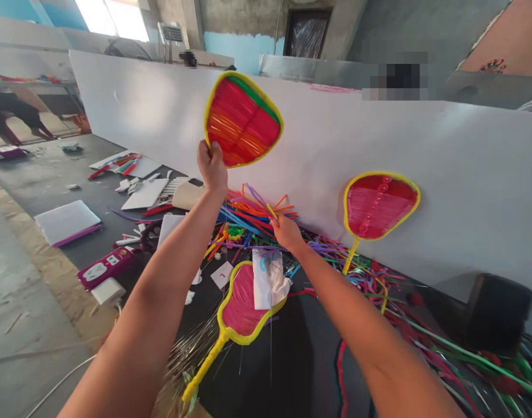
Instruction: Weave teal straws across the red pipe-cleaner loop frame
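Observation:
My left hand is closed on the lower left edge of a red, orange and green fan with a fuzzy yellow rim, held up before a white panel. Any handle on it is hidden. Over a heap of coloured pipe cleaners, my right hand pinches a thin yellow pipe cleaner; a purple one runs close by. Below, a pink fan with a yellow handle lies on the dark table, partly covered by crumpled white paper. Another pink and red fan leans upright against the panel, right of my right hand.
A white panel stands along the table's back. Glue-gun-like white plug, a purple box and a white pad lie left. Thin wires spread near the front. A black object stands right.

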The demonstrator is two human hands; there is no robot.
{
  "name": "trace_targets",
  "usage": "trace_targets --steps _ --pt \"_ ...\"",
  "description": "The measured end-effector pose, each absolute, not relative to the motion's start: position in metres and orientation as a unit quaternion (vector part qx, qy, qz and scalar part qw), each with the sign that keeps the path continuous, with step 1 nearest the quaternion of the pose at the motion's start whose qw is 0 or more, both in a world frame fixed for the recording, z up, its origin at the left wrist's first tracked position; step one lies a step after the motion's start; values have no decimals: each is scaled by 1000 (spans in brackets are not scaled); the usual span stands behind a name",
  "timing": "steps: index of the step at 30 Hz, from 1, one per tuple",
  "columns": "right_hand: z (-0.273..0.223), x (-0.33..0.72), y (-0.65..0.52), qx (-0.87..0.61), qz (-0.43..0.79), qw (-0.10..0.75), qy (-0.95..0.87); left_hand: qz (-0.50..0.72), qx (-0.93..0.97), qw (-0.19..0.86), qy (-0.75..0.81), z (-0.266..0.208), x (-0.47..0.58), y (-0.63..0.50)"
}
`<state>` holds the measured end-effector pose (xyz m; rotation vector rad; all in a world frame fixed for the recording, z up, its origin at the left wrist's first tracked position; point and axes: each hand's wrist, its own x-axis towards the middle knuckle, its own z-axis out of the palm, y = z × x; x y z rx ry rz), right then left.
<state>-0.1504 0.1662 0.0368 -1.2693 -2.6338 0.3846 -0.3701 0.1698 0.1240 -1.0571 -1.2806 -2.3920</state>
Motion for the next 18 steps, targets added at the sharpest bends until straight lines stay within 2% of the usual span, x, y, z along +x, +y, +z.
trace_targets --steps 4,11,18 --pt "41 -148 167 -447 121 116 -879 -813 -357 114 -446 122 -368 168" --pt "30 -155 151 -409 112 74 -903 -810 -359 144 -441 131 -363 167" --pt "26 -161 150 -381 111 74 -915 -821 -388 143 -394 148 -360 163"
